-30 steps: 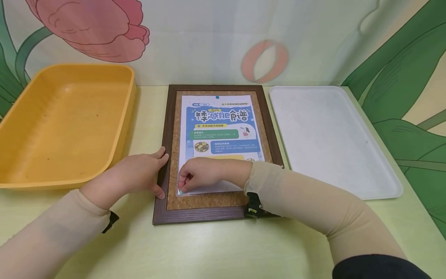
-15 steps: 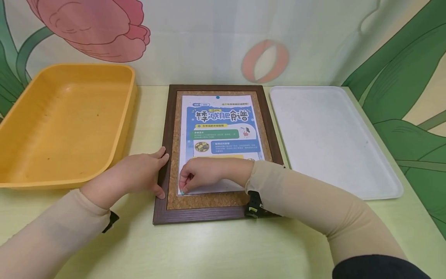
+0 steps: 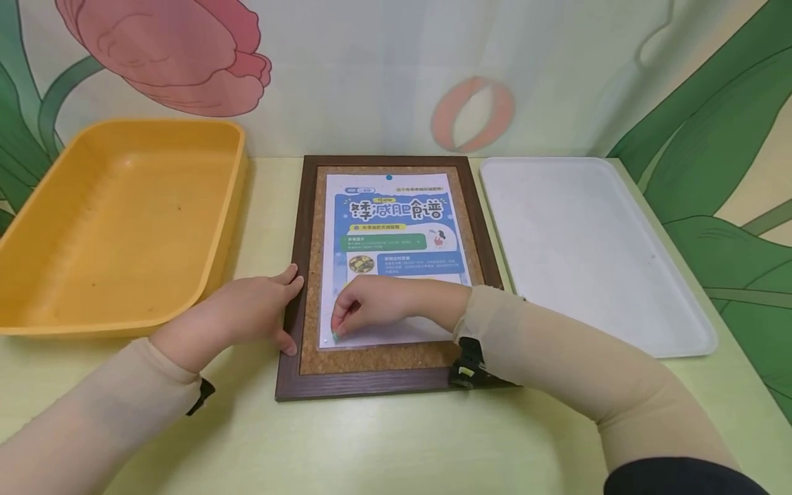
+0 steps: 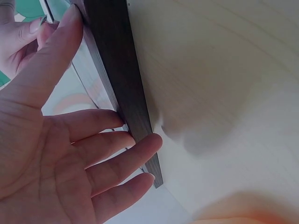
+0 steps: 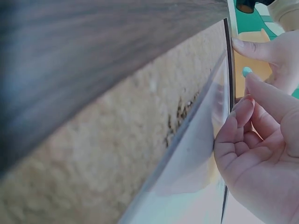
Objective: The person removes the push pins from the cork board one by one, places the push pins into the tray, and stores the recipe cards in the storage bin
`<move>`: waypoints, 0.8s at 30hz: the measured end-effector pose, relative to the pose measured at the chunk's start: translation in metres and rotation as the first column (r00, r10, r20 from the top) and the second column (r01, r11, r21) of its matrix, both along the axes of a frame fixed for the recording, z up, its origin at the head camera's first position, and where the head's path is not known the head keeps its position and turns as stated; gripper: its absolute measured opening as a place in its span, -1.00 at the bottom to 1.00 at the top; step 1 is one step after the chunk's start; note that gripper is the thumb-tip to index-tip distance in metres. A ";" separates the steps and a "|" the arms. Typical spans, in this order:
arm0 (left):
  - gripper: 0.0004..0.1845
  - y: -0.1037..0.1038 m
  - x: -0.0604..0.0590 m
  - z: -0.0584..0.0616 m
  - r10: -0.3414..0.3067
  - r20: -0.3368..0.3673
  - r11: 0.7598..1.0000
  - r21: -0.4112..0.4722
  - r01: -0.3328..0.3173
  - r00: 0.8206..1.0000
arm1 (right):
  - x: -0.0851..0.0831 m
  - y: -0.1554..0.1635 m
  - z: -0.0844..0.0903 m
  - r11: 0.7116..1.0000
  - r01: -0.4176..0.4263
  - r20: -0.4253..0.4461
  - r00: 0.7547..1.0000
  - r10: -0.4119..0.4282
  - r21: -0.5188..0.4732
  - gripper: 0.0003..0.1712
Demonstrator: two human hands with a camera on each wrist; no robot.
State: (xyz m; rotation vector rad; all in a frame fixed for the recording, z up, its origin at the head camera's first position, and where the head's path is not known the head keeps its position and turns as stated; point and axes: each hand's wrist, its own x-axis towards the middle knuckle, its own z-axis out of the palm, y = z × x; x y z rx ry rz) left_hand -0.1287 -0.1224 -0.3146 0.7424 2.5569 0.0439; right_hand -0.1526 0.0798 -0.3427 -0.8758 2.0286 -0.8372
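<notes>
Pinching a small teal pushpin between curled fingertips, the right hand works at the lower left corner of a laminated poster. The poster lies on a cork board with a dark wooden frame, its long axis running away from the person, title at the far end. The left hand, fingers straight, presses against the frame's left edge. A yellow bin sits just left, a white tray just right, bare tabletop nearer the person.
</notes>
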 end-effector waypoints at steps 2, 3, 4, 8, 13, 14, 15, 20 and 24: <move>0.13 0.000 0.000 0.000 0.002 -0.002 1.000 0.004 -0.002 1.000 | 0.000 0.002 0.001 1.000 0.011 0.000 1.000 -0.011 -0.005 -0.92; 0.12 0.000 0.000 0.000 0.004 -0.002 1.000 0.005 -0.004 1.000 | 0.000 0.004 0.002 1.000 0.017 -0.001 1.000 -0.017 -0.005 -0.92; 0.12 -0.001 0.000 0.000 0.004 -0.002 1.000 0.005 -0.004 1.000 | 0.000 0.005 0.002 1.000 0.022 -0.003 1.000 -0.022 -0.007 -0.91; 0.13 -0.001 0.000 0.000 0.007 0.000 1.000 0.000 -0.007 1.000 | 0.002 0.008 0.004 0.999 0.047 -0.003 0.999 -0.047 -0.005 -0.91; 0.13 0.000 0.000 -0.001 0.012 0.005 1.000 -0.014 -0.012 1.000 | 0.003 0.015 0.004 0.997 0.074 -0.027 0.997 -0.075 -0.006 -0.90; 0.13 0.000 0.000 -0.002 0.012 0.006 1.000 -0.017 -0.012 1.000 | 0.002 0.016 0.004 0.997 0.080 -0.031 0.996 -0.080 -0.005 -0.90; 0.13 0.001 0.000 -0.002 0.013 0.007 1.000 -0.018 -0.013 1.000 | 0.002 0.018 0.004 0.996 0.088 -0.031 0.996 -0.088 -0.001 -0.90; 0.13 0.001 0.000 -0.001 0.007 0.009 1.000 -0.030 -0.007 1.000 | 0.004 0.028 0.009 0.992 0.129 -0.017 0.992 -0.128 0.006 -0.89; 0.13 0.000 0.000 -0.001 0.012 0.013 0.999 -0.035 -0.011 1.000 | 0.005 0.032 0.010 0.990 0.138 -0.017 0.990 -0.138 -0.005 -0.90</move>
